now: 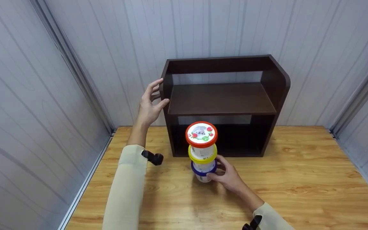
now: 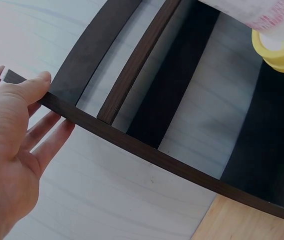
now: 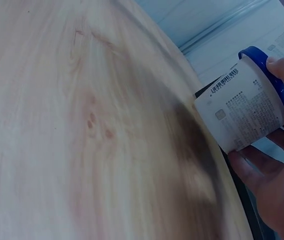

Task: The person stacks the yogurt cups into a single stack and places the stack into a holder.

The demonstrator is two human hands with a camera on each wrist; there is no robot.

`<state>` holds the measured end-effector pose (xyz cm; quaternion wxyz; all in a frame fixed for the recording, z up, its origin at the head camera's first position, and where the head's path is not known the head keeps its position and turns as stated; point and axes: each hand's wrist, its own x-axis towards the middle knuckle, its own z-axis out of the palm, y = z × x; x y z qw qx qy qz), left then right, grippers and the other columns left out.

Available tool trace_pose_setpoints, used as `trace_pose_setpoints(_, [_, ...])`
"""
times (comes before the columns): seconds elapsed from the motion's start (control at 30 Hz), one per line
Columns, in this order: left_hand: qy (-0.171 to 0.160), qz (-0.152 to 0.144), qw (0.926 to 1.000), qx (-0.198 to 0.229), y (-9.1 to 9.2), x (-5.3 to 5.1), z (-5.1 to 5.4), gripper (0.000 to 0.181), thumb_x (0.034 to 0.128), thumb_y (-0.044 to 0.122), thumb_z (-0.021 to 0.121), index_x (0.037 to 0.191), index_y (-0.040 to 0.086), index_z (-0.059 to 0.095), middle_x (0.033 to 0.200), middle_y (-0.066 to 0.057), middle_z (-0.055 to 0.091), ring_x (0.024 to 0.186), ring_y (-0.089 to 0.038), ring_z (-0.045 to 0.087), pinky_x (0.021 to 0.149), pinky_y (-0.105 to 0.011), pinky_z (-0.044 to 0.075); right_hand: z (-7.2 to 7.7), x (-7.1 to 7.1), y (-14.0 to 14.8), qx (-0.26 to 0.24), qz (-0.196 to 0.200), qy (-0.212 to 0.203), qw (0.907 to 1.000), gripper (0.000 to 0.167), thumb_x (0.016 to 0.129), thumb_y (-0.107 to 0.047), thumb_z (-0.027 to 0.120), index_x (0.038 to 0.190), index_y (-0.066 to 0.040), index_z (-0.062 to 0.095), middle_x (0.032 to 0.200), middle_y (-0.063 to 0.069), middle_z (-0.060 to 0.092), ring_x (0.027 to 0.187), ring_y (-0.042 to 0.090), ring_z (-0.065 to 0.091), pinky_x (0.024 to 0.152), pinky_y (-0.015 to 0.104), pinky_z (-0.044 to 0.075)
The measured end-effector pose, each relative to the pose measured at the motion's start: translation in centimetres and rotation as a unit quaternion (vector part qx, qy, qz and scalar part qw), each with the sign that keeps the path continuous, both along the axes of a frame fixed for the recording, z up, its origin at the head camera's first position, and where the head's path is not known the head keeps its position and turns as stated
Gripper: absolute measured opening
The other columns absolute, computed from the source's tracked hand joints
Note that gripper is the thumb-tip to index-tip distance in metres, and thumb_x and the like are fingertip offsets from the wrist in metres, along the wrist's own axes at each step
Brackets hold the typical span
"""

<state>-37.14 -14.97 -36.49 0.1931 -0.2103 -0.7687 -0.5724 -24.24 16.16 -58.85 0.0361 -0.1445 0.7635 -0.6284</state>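
A dark brown two-level wooden shelf [image 1: 224, 99] stands against the back wall. My left hand [image 1: 149, 103] grips the upper front edge of its left side panel, thumb on one side and fingers on the other, as the left wrist view shows. In front of the lower compartment is an upright stack of three white tubs: a red-lidded tub [image 1: 201, 134] on top, a yellow-lidded tub [image 1: 203, 155] in the middle and a blue-lidded tub [image 3: 241, 102] at the bottom. My right hand [image 1: 228, 175] holds the bottom tub from the right, and its base appears raised off the tabletop.
Light wood tabletop [image 1: 299, 182] spreads around the shelf. Pale panelled walls [image 1: 133, 38] enclose it at the back and both sides. Inside the shelf, a middle board [image 1: 222, 97] divides the upper level from the dark lower compartment [image 1: 238, 140].
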Motion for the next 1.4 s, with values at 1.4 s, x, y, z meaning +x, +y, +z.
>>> trace_pose_setpoints(1.4, [0.008,-0.004,1.0,-0.003,-0.5,-0.3,-0.4,0.071,0.1011,-0.009,0.076,0.165,0.009,0.051,0.16,-0.023,0.059,0.149,-0.043,0.061,0.125,-0.058,0.054,10.0,-2.0,0.8,0.04,-0.105,0.115,0.987,0.073,0.095,-0.008,0.09,0.16,-0.002,0.057,0.153,0.021,0.069,0.14,0.039,0.069,0.115,0.049,0.062])
